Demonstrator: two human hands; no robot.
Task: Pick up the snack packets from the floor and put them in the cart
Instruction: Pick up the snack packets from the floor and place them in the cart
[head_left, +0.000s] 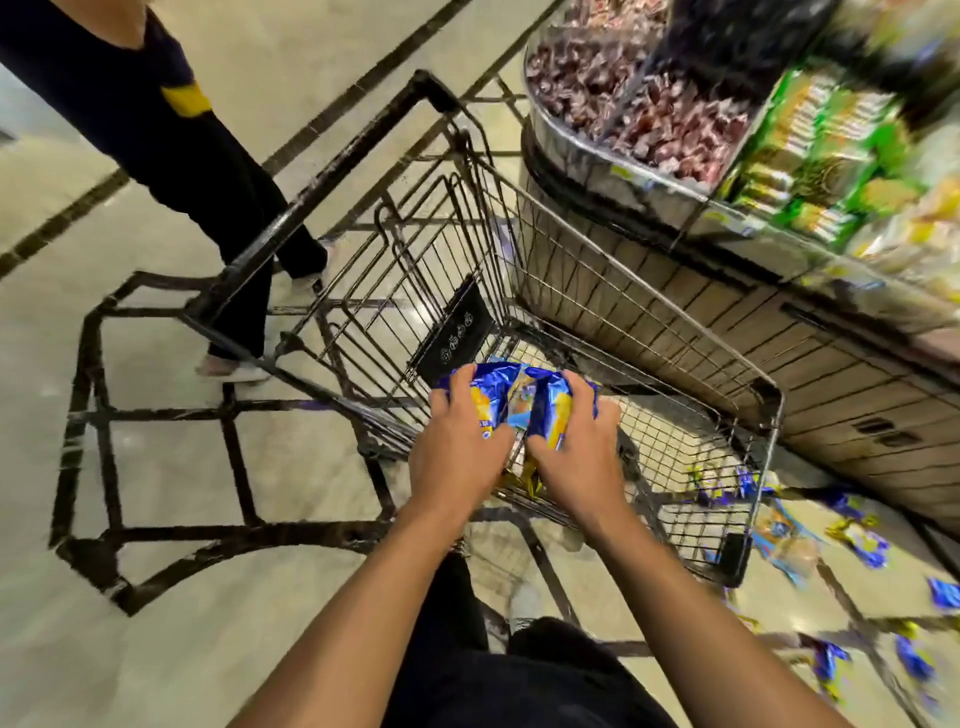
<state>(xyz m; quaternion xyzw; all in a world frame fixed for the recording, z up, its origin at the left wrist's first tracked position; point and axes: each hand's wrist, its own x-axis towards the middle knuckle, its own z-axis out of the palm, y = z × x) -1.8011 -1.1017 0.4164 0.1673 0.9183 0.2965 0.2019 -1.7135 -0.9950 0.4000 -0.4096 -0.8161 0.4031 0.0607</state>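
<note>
Snack packets (519, 402), blue-and-yellow bunch, held over cart (675, 332) basket, above wire floor. Left hand (454, 447) and right hand (574, 449) both clenched round bunch from either side. Best lowered well inside rim, then released together. Bunch crumpled; long axis unclear. More packets on floor (852, 535) at right, beside cart.

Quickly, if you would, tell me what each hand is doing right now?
Left hand: gripping blue and yellow snack packets over the cart.
Right hand: gripping the same bunch of packets.
</note>
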